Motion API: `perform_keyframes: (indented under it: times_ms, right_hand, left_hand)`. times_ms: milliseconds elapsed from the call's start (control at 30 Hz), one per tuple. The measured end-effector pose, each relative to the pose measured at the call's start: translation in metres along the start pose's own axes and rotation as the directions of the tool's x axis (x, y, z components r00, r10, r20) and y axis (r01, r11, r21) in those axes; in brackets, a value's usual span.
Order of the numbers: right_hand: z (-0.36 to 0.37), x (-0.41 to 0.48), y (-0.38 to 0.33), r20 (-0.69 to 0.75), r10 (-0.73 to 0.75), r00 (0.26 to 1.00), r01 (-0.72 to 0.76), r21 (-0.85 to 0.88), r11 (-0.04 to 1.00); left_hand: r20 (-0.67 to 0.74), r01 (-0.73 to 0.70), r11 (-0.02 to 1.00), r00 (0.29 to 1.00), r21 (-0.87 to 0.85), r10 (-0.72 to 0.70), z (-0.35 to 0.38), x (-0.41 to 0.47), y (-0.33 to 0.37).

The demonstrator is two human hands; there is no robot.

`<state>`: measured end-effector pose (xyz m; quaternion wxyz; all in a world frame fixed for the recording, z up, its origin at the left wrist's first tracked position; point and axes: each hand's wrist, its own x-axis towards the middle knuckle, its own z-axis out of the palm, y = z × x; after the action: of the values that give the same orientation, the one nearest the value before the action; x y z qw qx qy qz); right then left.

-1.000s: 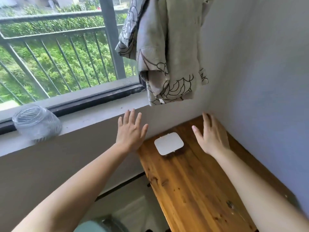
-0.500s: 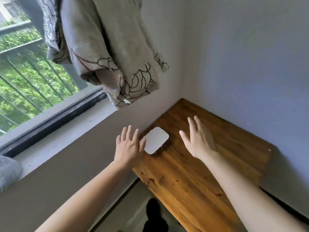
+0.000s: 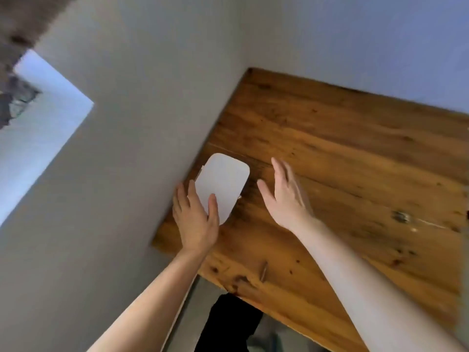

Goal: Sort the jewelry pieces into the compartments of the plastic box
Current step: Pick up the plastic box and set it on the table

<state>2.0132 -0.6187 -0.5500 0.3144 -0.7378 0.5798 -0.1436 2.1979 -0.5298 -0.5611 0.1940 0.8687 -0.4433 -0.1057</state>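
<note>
A white plastic box (image 3: 223, 180) with rounded corners lies with its lid down on the wooden table (image 3: 342, 153), close to the left wall. My left hand (image 3: 196, 219) rests at the box's near end, thumb lying on the lid and fingers along its left side. My right hand (image 3: 286, 195) hovers open just right of the box, fingers spread and apart from it. A small metallic bit (image 3: 239, 197) shows at the box's right edge. No loose jewelry pieces are clearly visible.
Grey walls (image 3: 142, 102) meet behind the table's far corner. Small bits lie on the wood at the right (image 3: 401, 216). A dark shape (image 3: 228, 323) sits below the table's near edge. A window sill (image 3: 43, 118) is at the far left.
The view has swung down and right, away from the window and hanging cloth. Both hands have dropped toward the box; my left hand now touches it.
</note>
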Motion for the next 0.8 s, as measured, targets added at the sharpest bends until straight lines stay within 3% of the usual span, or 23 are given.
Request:
perform_keyframes:
  times_ms: [167, 333, 600, 800]
  right_hand:
    - [0.055, 0.021, 0.007, -0.02, 0.001, 1.0, 0.003, 0.188, 0.982]
    - [0.088, 0.042, 0.016, -0.05, -0.072, 0.996, 0.079, 0.159, 0.984]
    - [0.094, 0.024, 0.034, -0.258, -0.109, 0.96, 0.168, 0.217, 0.962]
    - [0.089, -0.057, 0.063, -0.47, 0.009, 0.882, 0.105, 0.216, 0.971]
  left_hand:
    - [-0.132, 0.032, 0.986, 0.99, -0.166, -0.055, 0.052, 0.003, -0.028]
    - [-0.233, -0.022, 0.898, 0.968, -0.439, -0.09, 0.076, 0.001, -0.035]
    - [-0.303, -0.207, 0.81, 0.952, -0.549, 0.038, 0.081, 0.001, -0.032]
    - [-0.244, -0.355, 0.679, 0.935, -0.643, 0.259, 0.08, -0.044, -0.028]
